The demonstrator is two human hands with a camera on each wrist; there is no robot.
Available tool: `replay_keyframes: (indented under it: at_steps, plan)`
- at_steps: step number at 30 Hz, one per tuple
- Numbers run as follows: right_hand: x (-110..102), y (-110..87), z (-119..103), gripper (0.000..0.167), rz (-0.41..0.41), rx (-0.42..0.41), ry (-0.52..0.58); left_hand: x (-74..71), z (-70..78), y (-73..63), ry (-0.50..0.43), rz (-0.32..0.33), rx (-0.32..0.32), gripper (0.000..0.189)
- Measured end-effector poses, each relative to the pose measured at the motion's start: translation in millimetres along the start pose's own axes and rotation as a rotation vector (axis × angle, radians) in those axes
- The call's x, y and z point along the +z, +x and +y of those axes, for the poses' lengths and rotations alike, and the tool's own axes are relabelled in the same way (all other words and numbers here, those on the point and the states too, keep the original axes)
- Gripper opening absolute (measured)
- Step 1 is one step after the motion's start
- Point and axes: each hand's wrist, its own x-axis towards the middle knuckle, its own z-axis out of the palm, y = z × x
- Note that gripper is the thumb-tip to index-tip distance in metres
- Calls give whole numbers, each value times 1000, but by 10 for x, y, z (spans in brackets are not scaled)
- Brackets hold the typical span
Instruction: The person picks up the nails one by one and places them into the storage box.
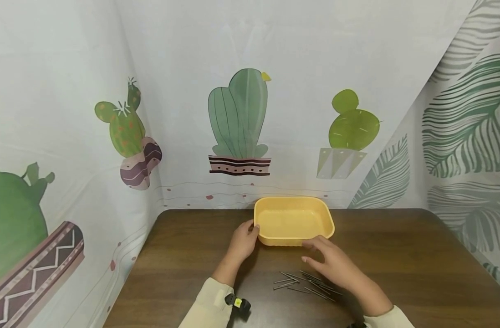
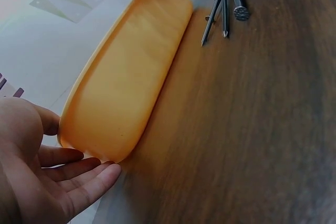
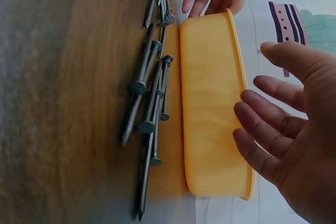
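Note:
A yellow rectangular plastic tray (image 1: 293,241) stands upright at the far edge of the table. My left hand (image 1: 244,240) is at its left end, thumb by the rim and the other fingers loosely extended along the end wall, as the left wrist view shows. Over the front right corner is my right hand (image 1: 336,260), its fingers spread and relaxed with nothing between them. In the right wrist view, those fingertips overlap the tray's rim. Several long metal nails (image 3: 149,103) lie in a loose heap on the wood between both forearms, nearer to me than the tray.
A dark brown wooden table (image 1: 184,269) carries everything. Close behind it hangs a white cloth (image 1: 184,136) printed with cacti and leaves. A small black camera (image 1: 238,304) is strapped to the left sleeve.

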Motion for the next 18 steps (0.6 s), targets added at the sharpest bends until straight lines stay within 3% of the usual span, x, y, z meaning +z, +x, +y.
replay_keyframes:
  at_steps: [11, 18]
  plan:
    - [21, -45, 39, 23, -99, -82, -51, -6, 5, 23, 18, 7, 8, 48]
    - [9, -77, 53, 21, -251, -63, 76, -7, 11, 12, 26, -2, 7, 47]
